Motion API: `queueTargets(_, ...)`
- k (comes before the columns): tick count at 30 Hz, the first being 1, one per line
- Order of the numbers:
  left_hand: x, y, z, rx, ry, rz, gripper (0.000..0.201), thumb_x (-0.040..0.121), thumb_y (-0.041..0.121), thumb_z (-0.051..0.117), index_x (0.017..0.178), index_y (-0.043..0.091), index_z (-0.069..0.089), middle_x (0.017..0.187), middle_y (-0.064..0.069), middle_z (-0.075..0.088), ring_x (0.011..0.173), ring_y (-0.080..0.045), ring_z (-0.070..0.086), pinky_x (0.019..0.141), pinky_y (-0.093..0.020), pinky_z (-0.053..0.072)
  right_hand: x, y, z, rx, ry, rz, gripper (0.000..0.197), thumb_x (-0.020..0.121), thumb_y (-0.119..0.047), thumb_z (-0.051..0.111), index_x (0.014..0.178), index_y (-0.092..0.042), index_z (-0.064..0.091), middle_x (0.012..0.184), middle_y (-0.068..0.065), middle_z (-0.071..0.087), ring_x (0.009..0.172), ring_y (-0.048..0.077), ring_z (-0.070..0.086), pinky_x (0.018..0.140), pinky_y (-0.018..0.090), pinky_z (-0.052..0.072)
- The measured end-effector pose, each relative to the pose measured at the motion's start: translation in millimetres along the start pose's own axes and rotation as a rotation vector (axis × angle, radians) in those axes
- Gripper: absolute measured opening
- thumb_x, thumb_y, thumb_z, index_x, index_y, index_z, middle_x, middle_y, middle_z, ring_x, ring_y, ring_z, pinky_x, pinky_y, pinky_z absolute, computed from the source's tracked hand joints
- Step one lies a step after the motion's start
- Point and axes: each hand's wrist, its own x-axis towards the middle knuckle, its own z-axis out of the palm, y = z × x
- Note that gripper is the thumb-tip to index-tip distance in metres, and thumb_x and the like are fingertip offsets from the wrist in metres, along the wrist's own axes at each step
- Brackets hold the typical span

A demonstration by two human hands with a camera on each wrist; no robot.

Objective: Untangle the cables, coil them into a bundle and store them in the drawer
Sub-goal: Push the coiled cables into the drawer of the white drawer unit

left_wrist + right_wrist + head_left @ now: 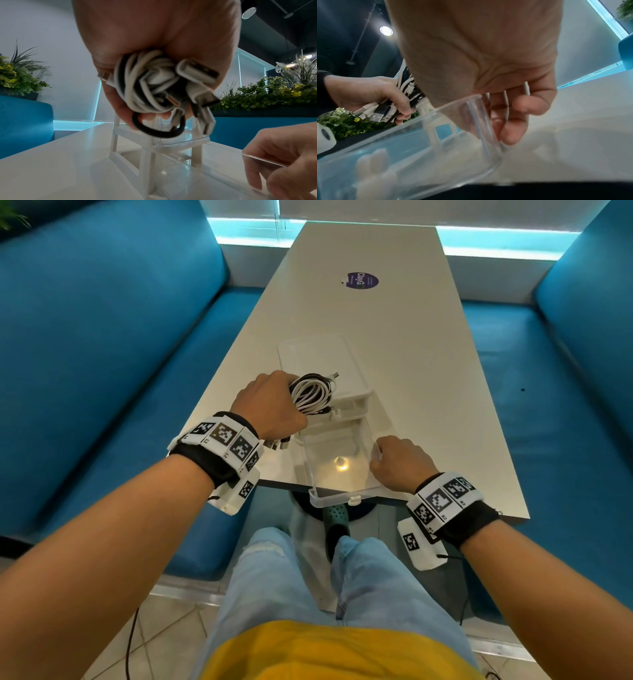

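My left hand [274, 409] grips a coiled bundle of white and black cables [312, 393], held just left of the small clear drawer unit [322, 361]. In the left wrist view the cable bundle [154, 86] fills my fist, with USB plugs sticking out and a black loop hanging below. The clear drawer [337, 463] is pulled out toward me past the table edge and holds nothing. My right hand [394, 463] grips the drawer's right wall, fingers curled over the drawer rim [476, 108].
The unit stands on a long white table [394, 344] with a purple sticker [361, 280] further back. Blue benches [102, 337] flank both sides. The table's front edge lies under the drawer; my legs are below it.
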Motion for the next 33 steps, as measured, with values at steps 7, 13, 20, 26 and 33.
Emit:
queueTargets(7,-3,-4,1,0.052,0.014,0.063,0.036,0.07,0.022,0.067,0.106,0.029,0.063,0.089,0.002,0.067,0.083,-0.025,0.062,0.071,-0.033,0.051,-1,9,-29,0.204,-0.055,-0.06,0.06,0.087,-0.06,0.054,0.128,-0.017,0.054,0.126,0.005,0.059,0.11,0.022,0.059,0.095,0.04,0.047)
queueTargets(13,-23,1,3,0.219,0.14,0.298,0.056,0.081,0.028,0.064,0.134,0.028,0.046,0.101,-0.004,0.07,0.085,-0.03,0.064,0.075,-0.036,0.047,-19,-17,-86,0.778,0.14,-0.266,0.043,0.094,-0.052,0.048,0.105,-0.014,0.065,0.09,-0.001,0.067,0.085,0.013,0.063,0.07,0.027,0.048)
queueTargets(20,-34,27,6,0.485,0.122,0.577,0.078,0.079,0.02,0.064,0.147,0.015,0.028,0.084,-0.007,0.067,0.068,-0.028,0.059,0.056,-0.03,0.036,-23,-45,-95,0.423,-0.297,-0.403,0.07,0.071,-0.056,0.073,0.13,-0.022,0.053,0.107,-0.002,0.066,0.086,0.006,0.064,0.07,0.022,0.049)
queueTargets(26,-30,36,6,0.514,0.128,0.793,0.089,0.073,0.024,0.071,0.147,-0.001,0.027,0.067,-0.012,0.064,0.049,-0.027,0.053,0.047,-0.027,0.035,-27,-51,-81,0.474,-0.439,-0.413,0.05,0.073,-0.035,0.081,0.112,-0.012,0.06,0.104,0.014,0.071,0.094,0.027,0.07,0.087,0.044,0.057)
queueTargets(33,-22,37,15,0.53,0.155,0.797,0.105,0.072,0.021,0.074,0.149,0.013,0.004,0.069,-0.008,0.063,0.053,-0.023,0.054,0.054,-0.031,0.045,-30,-54,-71,0.474,-0.287,-0.414,0.013,0.073,-0.01,0.07,0.079,-0.004,0.06,0.064,0.009,0.058,0.055,0.015,0.055,0.053,0.027,0.046)
